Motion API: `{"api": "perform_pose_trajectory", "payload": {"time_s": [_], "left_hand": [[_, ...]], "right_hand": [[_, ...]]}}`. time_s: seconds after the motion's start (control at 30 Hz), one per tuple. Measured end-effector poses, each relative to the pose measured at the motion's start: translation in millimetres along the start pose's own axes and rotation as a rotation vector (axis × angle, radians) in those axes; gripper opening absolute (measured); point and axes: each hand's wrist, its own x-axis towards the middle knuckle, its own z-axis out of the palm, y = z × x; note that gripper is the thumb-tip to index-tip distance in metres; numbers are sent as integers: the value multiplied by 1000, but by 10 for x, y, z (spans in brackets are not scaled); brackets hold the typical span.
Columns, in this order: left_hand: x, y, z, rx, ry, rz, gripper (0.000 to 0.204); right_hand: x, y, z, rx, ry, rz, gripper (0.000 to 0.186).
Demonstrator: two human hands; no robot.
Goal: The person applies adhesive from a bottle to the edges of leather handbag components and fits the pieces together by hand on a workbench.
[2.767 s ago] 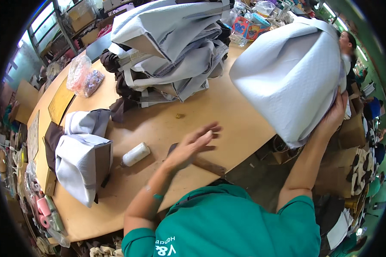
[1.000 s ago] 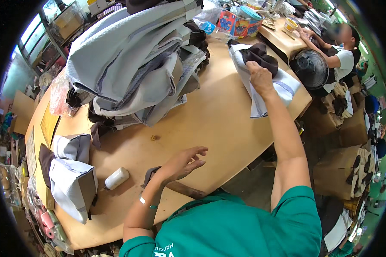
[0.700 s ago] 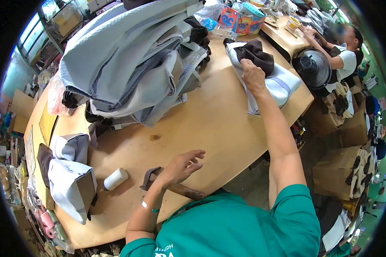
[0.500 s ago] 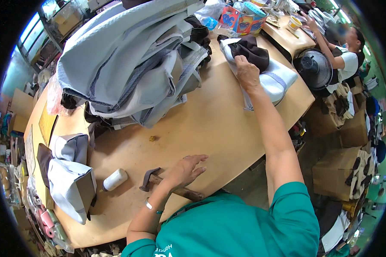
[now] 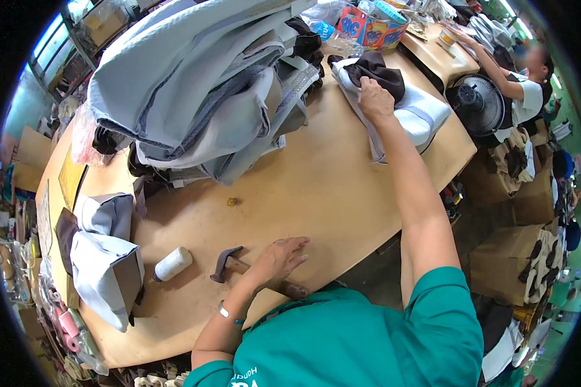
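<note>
On the wooden table (image 5: 316, 187), at six o'clock, we rest our left hand (image 5: 276, 258) loosely open over the handle of a hammer (image 5: 229, 261), a white bottle (image 5: 172, 264) just beside it. Up at one o'clock, our right hand (image 5: 374, 100) presses, fingers bent, onto the folded grey cover (image 5: 413, 116) with dark fabric (image 5: 377, 68).

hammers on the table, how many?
1. The hammer lies near the front edge, its handle under the left hand, beside a white bottle. The fabric heap could hide others.
</note>
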Motion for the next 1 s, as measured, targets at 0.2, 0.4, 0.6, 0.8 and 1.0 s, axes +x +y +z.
{"api": "perform_pose_trajectory", "payload": {"time_s": [0.2, 0.4, 0.6, 0.8, 1.0], "left_hand": [[-80, -3, -17, -24, 16, -50, 35], [-146, 75, -7, -69, -27, -96, 36], [-199, 42, 27, -90, -19, -104, 36], [-288, 26, 52, -117, -10, -137, 36], [-380, -36, 75, -109, 41, -91, 35]], "right_hand": [[-529, -10, -412, 17, 125, -185, 45], [-1264, 297, -312, 64, 314, 72, 62], [-1261, 219, -313, 16, 233, -31, 50], [-1119, 37, -550, -115, -1, 39, 38], [-877, 187, -582, -229, -96, -76, 17]]}}
